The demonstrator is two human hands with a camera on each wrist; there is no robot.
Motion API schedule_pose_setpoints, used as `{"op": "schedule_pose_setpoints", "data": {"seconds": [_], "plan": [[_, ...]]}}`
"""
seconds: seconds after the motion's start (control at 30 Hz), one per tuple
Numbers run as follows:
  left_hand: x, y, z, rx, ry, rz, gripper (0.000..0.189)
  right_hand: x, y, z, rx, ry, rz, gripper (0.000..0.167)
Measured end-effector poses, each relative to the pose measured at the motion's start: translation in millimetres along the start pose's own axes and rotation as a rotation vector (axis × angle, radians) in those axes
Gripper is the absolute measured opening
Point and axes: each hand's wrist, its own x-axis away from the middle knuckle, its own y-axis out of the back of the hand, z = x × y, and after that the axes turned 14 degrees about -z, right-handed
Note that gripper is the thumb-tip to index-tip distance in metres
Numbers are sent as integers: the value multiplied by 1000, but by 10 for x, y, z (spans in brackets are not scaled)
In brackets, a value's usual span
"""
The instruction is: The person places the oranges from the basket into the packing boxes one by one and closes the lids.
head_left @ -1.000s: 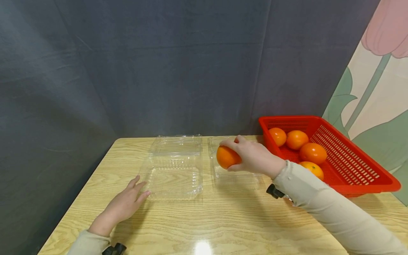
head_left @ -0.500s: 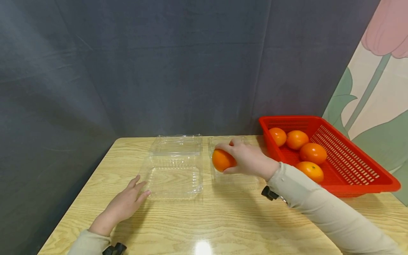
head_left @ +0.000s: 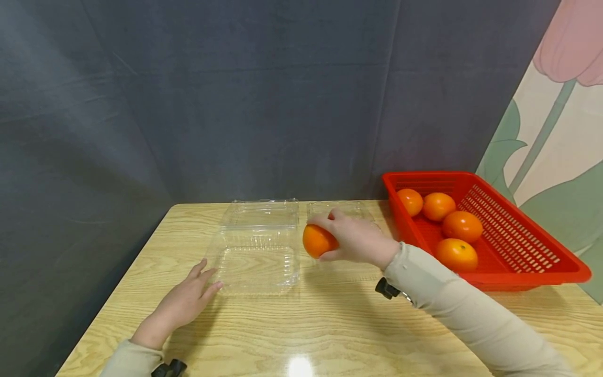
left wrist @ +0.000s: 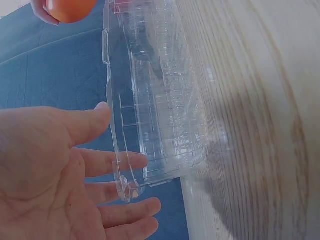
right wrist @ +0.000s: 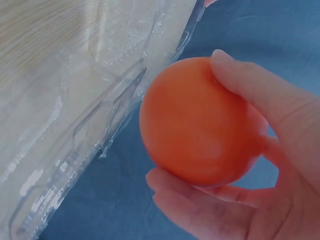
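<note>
An orange (head_left: 318, 241) is held up in my right hand (head_left: 359, 239), thumb on one side and fingers on the other, as the right wrist view shows with the orange (right wrist: 200, 122) clear of anything else. Below that hand stands a clear plastic clamshell box (head_left: 363, 275), partly hidden by hand and fruit. Left of it, a second clamshell box (head_left: 258, 269) lies with its lid (head_left: 264, 213) folded back. My left hand (head_left: 181, 301) is at this box's left side, fingers spread; in the left wrist view its fingers lie around the box's rim (left wrist: 111, 95).
On the right a red plastic basket (head_left: 532, 243) holds several oranges (head_left: 462, 226). Both boxes stand on a wooden table (head_left: 264, 335). Behind the table hangs a dark grey curtain (head_left: 282, 104), with a flower-patterned wall (head_left: 560, 152) at the right.
My right hand has carried the orange left and slightly toward me, from over the right box toward the left one. The left hand has stayed in place.
</note>
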Motion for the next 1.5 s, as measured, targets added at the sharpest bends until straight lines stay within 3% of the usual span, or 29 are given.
{"op": "schedule_pose_setpoints", "data": {"seconds": [0.3, 0.67, 1.5], "plan": [[-3, 8, -3, 3, -2, -2, 55, -26, -100, 56, -3, 28, 13, 66], [-5, -3, 5, -3, -2, -7, 55, -70, -220, 158, -123, 47, 7, 67], [-10, 1, 8, 5, 1, 8, 58, -185, -461, 309, -130, 23, 26, 69]]}}
